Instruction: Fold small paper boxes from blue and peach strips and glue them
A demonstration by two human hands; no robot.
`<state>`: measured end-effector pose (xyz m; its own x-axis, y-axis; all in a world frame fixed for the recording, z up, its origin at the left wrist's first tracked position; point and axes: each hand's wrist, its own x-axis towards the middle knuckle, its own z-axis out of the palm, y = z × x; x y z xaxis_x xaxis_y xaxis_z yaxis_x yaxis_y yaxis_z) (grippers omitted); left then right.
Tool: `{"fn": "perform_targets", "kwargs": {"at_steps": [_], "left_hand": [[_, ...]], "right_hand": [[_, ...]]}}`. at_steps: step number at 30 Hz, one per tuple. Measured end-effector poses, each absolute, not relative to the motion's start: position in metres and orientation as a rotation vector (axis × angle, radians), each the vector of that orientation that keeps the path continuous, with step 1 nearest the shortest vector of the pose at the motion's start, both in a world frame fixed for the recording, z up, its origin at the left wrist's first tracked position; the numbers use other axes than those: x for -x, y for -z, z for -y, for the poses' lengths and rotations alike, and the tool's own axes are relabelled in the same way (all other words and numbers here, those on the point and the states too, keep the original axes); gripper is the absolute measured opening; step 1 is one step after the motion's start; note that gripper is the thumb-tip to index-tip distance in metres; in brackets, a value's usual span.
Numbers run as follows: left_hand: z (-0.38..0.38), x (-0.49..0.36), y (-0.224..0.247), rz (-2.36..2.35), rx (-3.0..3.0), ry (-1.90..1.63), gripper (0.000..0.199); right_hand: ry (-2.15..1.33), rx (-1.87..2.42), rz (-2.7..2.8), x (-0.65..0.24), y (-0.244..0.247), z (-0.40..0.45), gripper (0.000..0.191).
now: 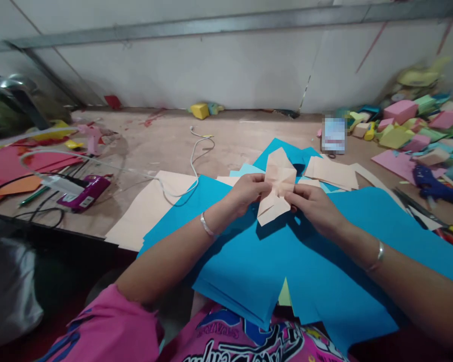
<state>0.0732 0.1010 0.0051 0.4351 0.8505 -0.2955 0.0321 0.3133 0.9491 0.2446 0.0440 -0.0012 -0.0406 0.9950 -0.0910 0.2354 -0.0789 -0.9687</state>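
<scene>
A creased, partly folded peach paper (279, 176) is held up above large blue sheets (245, 261). My left hand (247, 193) pinches its left edge, fingers closed on it. On the right edge, my right hand (311, 206) grips the same paper between thumb and fingers. The paper's top flap points away from me and its lower flap is folded at an angle. Small peach sheets (330, 172) lie just beyond my right hand, and larger peach sheets (151, 206) stick out from under the blue ones at the left.
Folded paper pieces (400, 110) are heaped at the back right, near a blue glue gun (438, 188) and scissors (419, 208). At the left are a purple power strip (85, 193), a pink glue gun (92, 138) and cables. A white cable (192, 161) crosses the table.
</scene>
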Motion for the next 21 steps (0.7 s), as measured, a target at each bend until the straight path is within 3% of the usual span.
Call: {"fn": "perform_targets", "kwargs": {"at_steps": [6,11,21], "left_hand": [[-0.103,-0.065,0.003,-0.891,-0.948,-0.718,0.025],[-0.101,-0.061,0.003,-0.888,-1.113,-0.754,0.025],[-0.091,-0.063,0.0,-0.804,-1.222,-0.688,0.023]], "right_hand": [[-1.295,1.396,1.346,-0.246,0.005,-0.047,0.023],[-1.235,1.467,1.383,-0.244,0.001,-0.044,0.033],[-0.996,1.416,1.233,-0.243,0.006,-0.045,0.028]]}}
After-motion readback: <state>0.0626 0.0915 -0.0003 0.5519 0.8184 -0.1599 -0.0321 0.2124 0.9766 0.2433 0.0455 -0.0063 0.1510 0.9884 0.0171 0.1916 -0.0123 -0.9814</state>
